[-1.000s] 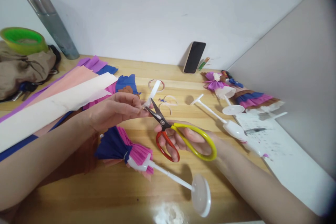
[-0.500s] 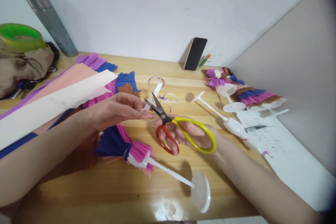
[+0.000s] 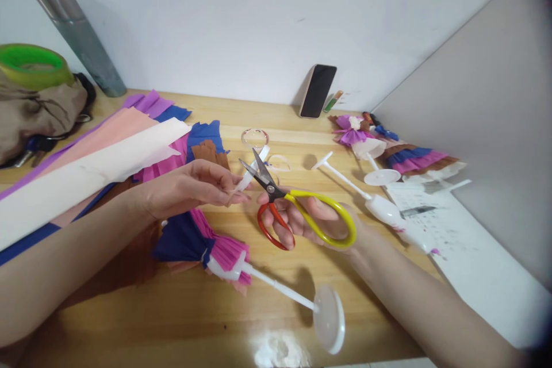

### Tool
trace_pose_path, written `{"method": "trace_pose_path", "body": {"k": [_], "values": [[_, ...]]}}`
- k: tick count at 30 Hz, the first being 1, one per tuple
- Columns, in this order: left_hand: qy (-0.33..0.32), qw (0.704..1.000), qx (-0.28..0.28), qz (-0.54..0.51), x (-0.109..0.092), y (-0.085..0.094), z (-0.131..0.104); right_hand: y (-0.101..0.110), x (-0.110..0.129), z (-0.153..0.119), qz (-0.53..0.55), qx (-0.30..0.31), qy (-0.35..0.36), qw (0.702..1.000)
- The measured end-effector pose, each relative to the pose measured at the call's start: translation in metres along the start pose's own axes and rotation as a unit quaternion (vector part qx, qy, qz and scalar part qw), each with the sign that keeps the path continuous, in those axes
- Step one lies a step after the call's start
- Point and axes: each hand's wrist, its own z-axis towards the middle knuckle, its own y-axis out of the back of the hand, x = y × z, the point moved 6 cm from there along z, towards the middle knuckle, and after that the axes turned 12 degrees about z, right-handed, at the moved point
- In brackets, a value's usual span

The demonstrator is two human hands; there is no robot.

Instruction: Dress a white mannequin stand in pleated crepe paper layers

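Observation:
My left hand (image 3: 200, 184) pinches a narrow white strip (image 3: 250, 172) that slants up from the fingertips. Scissors (image 3: 271, 190) with one yellow and one red handle are held in my right hand (image 3: 302, 221), fingers through the loops. Their blades stand apart, pointing up and left, beside the strip. Below my hands lies a white plastic doll form (image 3: 226, 264) wrapped in blue and pink crepe paper, its round base (image 3: 328, 319) toward the front edge.
Crepe paper sheets (image 3: 95, 172) cover the left. A tape roll (image 3: 34, 66) rests on a brown bag (image 3: 38, 115) near a tall bottle (image 3: 81, 40). A phone (image 3: 318, 92) leans on the wall. At the right lie another white form (image 3: 383, 210), a dressed figure and a white sheet (image 3: 470, 241).
The scissors and the white strip have shifted slightly relative to each other. The strip now leans a little further right. The whole view has moved slightly.

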Motion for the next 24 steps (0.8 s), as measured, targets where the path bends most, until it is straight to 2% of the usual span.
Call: {"method": "trace_pose_path", "body": {"k": [4, 11, 19, 24], "values": [[0.001, 1.000, -0.001, 0.012, 0.002, 0.002, 0.000, -0.001, 0.003, -0.001, -0.011, -0.007, 0.023, 1.000], [0.004, 1.000, 0.010, -0.002, 0.005, 0.001, 0.002, 0.000, 0.005, -0.004, -0.076, -0.097, 0.001, 0.992], [0.000, 1.000, 0.003, 0.025, 0.003, 0.000, 0.001, -0.010, 0.011, -0.004, -0.118, -0.126, -0.006, 0.985], [0.001, 0.998, 0.018, 0.054, 0.002, -0.004, 0.001, -0.011, 0.009, -0.003, -0.089, -0.119, 0.001, 0.989]]}}
